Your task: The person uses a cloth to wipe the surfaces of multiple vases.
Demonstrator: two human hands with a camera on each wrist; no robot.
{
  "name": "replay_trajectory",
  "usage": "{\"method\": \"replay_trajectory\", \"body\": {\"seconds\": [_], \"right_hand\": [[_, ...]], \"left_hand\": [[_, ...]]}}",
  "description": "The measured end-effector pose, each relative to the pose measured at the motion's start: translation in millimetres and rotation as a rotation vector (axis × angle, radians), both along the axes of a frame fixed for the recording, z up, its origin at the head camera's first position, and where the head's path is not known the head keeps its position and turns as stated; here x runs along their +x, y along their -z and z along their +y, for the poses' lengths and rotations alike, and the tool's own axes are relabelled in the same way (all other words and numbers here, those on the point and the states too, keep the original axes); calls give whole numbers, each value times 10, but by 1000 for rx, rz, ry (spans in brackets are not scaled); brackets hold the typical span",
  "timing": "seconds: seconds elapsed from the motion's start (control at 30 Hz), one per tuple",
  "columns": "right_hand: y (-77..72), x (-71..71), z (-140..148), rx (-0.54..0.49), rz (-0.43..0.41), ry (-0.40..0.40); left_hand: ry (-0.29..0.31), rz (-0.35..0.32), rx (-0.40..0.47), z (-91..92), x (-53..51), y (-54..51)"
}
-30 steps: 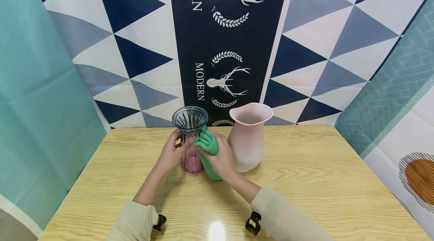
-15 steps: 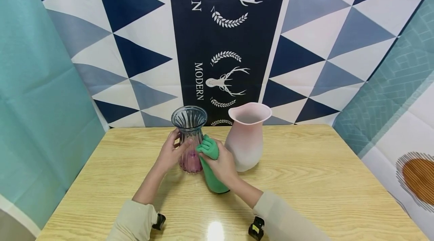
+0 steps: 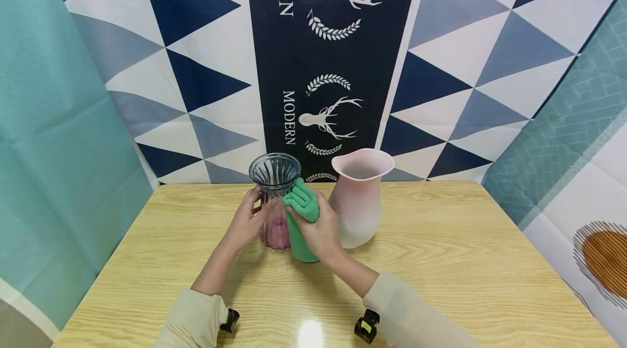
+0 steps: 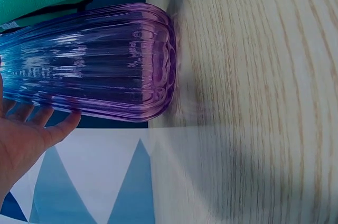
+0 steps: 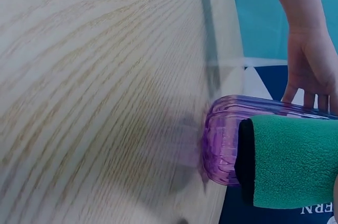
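A ribbed glass vase [image 3: 275, 228], blue at its flared rim and purple at the base, stands upright on the table. My left hand [image 3: 249, 219] curls round its left side, and in the left wrist view that hand [image 4: 26, 139] has its fingers along the purple glass [image 4: 105, 65]. My right hand [image 3: 320, 228] grips a folded green cloth [image 3: 301, 206] against the vase's right side. The cloth [image 5: 296, 160], dark-edged, covers part of the vase [image 5: 222, 139] in the right wrist view, where only a little of my right hand shows at the edge.
A pink and white vase [image 3: 360, 206] with a wavy rim stands just right of my right hand. The wooden table [image 3: 441, 261] reaches back to a patterned cloth backdrop [image 3: 210, 81], with a teal cloth [image 3: 63, 135] hanging at the left.
The green cloth in my right hand slid down and toward me along the vase, then back up. My left hand and both vases have kept their places.
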State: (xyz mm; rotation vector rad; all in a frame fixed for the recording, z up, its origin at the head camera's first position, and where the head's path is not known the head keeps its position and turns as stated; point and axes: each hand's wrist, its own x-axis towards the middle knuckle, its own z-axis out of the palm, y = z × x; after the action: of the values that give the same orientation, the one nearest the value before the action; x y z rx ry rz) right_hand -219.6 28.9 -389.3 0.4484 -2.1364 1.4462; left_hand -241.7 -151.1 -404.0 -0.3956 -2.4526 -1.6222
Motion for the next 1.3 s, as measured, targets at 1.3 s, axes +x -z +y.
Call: {"method": "replay_trajectory", "body": {"seconds": [1.3], "right_hand": [[256,92,49,149,-209,56]], "left_hand": [[-17,-18,-25,-2,-21,-18]]}}
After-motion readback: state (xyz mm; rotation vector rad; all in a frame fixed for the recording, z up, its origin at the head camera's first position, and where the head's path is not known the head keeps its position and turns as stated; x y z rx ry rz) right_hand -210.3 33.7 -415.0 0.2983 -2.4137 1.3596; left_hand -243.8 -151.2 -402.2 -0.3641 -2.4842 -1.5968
